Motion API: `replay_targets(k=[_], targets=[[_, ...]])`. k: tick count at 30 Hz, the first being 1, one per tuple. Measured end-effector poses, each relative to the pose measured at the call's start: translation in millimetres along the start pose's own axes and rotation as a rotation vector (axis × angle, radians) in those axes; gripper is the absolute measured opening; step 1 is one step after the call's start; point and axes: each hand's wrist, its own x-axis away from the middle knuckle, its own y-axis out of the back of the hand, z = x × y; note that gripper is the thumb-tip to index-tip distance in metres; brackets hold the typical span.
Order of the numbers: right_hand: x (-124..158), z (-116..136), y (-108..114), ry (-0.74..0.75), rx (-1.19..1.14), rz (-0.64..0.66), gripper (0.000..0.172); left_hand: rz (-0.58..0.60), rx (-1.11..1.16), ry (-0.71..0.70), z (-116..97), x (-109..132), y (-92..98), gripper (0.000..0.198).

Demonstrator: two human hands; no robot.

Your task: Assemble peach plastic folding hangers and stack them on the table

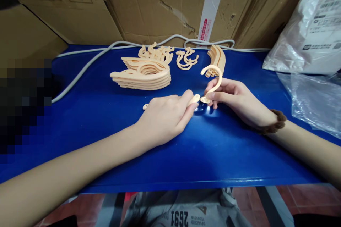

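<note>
Over the blue counter (pixel 199 159), nearer than the stacked cream pieces (pixel 144 78), the left-hand grip (pixel 165 115) is closed around a slim cream part (pixel 196 99), mostly hidden. To its right, the right-hand grip (pixel 231 92) pinches a cream hook (pixel 219 78) near its foot, curve upward. Both look like light, stiff, smooth plastic; the thin curve could snap, so the foot seems the safer hold.

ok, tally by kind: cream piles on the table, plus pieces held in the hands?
Hook piles: 2
Flat-piece pile: 1
Curved-piece bundle: 1
Hook, right hand: 1
Piece, left hand: 1 (mostly covered)
Total: 6
</note>
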Motion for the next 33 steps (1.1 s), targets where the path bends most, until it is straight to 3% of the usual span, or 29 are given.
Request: replay_targets(k=[8, 20, 33], targets=[[-1, 0, 3, -0.028, -0.084, 0.001, 0.014, -0.038, 0.071, -0.016, -2, 3, -4.2, 0.020], [-2, -2, 6, -0.038, -0.137, -0.008, 0.031, -0.208, 0.136, -0.118, 3, 5, -8.5, 0.022], [-3, -3, 13, -0.058, -0.192, 0.053, 0.030, -0.358, -0.033, -0.287, 4, 3, -6.6, 0.027]])
